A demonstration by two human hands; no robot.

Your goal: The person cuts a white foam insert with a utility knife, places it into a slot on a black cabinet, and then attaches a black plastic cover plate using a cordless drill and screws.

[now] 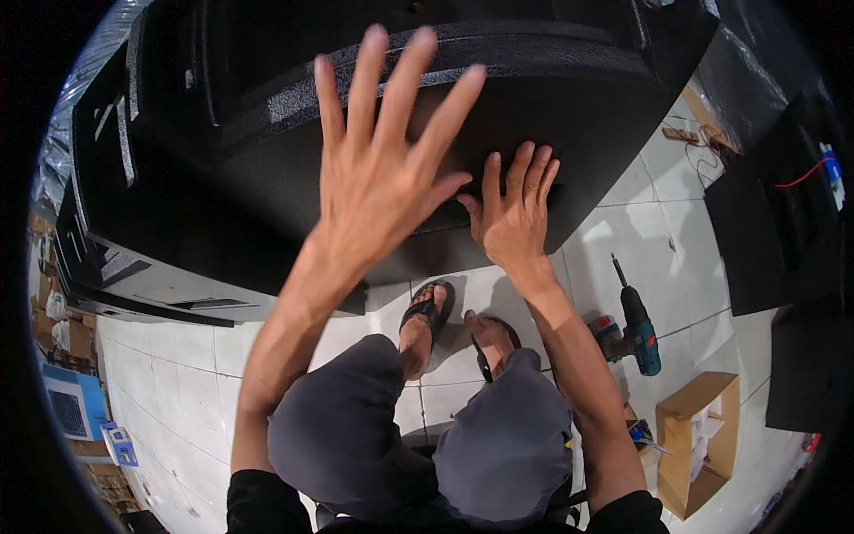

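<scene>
A large black cabinet with a textured surface fills the space in front of my knees. My left hand is spread wide over its front face, fingers pointing away from me. Slight blur keeps me from telling whether that palm touches the panel. Lower and to the right, my right hand lies against the same face near its bottom edge, its fingers stretched out and holding nothing. The part of the cabinet under both hands is hidden.
On the tiled floor to my right lies a teal and black cordless drill. Nearer me stands an open cardboard box with white paper inside. Another black panel or cabinet is at the far right; a blue box is at left.
</scene>
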